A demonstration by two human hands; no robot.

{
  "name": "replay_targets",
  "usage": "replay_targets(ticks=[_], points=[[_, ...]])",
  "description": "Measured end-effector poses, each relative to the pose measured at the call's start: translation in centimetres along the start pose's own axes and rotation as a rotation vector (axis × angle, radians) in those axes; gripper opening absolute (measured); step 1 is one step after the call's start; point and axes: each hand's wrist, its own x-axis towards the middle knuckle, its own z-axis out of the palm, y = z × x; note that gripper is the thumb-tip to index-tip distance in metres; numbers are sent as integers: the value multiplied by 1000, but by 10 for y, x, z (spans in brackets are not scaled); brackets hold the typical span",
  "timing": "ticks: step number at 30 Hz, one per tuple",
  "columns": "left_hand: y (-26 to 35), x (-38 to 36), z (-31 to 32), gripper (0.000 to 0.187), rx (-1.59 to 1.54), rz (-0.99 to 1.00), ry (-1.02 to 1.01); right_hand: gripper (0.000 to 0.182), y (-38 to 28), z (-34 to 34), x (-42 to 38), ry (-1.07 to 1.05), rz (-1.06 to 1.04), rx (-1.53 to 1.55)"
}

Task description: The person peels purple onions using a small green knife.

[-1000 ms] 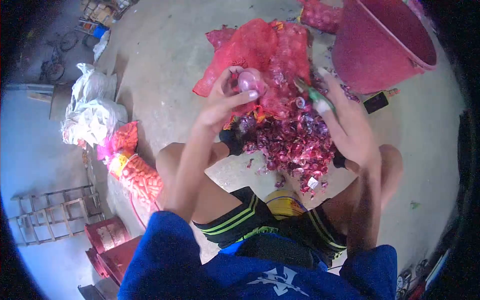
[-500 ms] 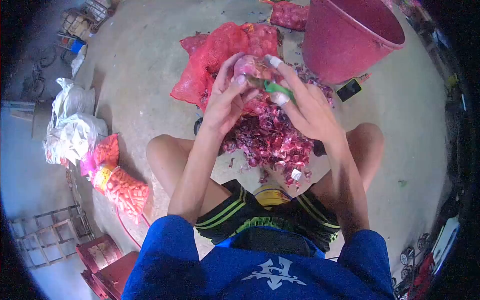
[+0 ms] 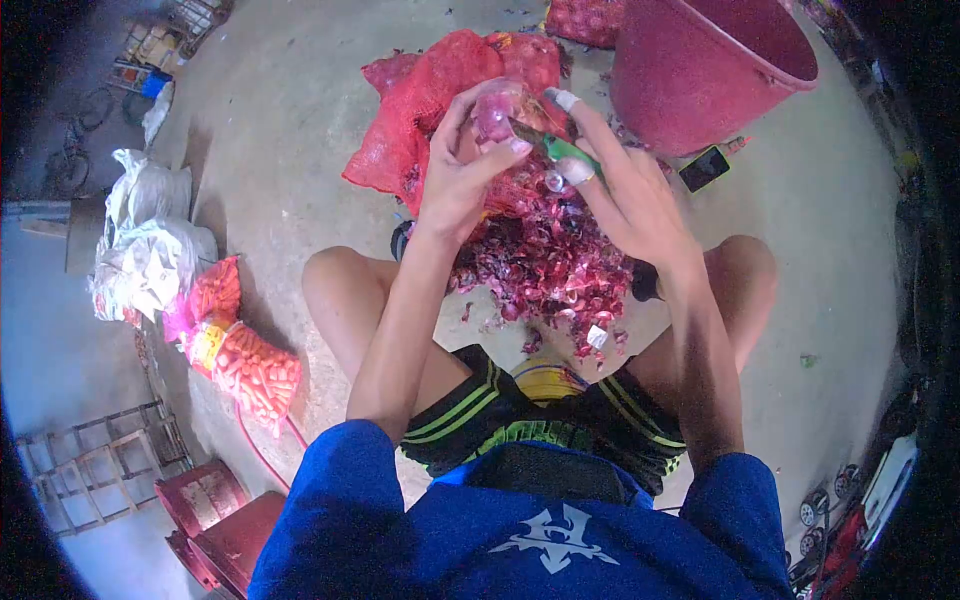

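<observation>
In my left hand (image 3: 462, 165) is a red onion (image 3: 492, 112), with the fingers curled round its far side and the thumb toward me. My right hand (image 3: 625, 185) grips a small knife (image 3: 562, 150) by its green handle. White wrapping covers the thumb and a finger of that hand. The knife's dark blade lies against the onion, near my left thumb. Below both hands a heap of purple-red onion skins (image 3: 545, 265) spreads over the floor between my legs. A red mesh sack (image 3: 425, 110) of onions lies just beyond my left hand.
A large dark-pink tub (image 3: 690, 90) stands at the far right, with a phone (image 3: 705, 170) on the floor beside it. Another mesh sack (image 3: 585, 20) lies behind. Bags of carrots (image 3: 255, 365) and white sacks (image 3: 155, 260) are on the left.
My left thumb has shifted rightward along the onion, toward the blade. Both hands, still holding onion and knife, sit slightly higher in view. The camera view has shifted a little.
</observation>
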Motion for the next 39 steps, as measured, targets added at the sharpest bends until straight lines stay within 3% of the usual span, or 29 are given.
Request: replay_targets(ticks=[9,18,20,25,27,30,31,34,39], points=[[7,0,1,65,9,-100,-88,63,5,-6,6,-9,8,-23],[4,-3,2,67,39,25,-45,64,4,-1,3,-45,23,36],[8,-5,-5,64,23,-81,-99,65,6,0,5,-17,10,42],[9,-4,-10,65,-4,-122,-81,66,2,-3,6,13,-8,50],[12,-6,-11,66,-20,-185,-59,65,-5,-12,9,-73,110,26],[20,-21,13,63,90,-160,-460,62,44,-7,10,-32,23,-8],[13,-22,14,65,96,-179,-427,57,38,-11,13,-10,54,200],[9,-18,11,68,25,-209,-311,55,46,-20,15,151,15,40],[16,-12,-4,67,-101,-220,-153,61,19,-31,2,101,212,225]])
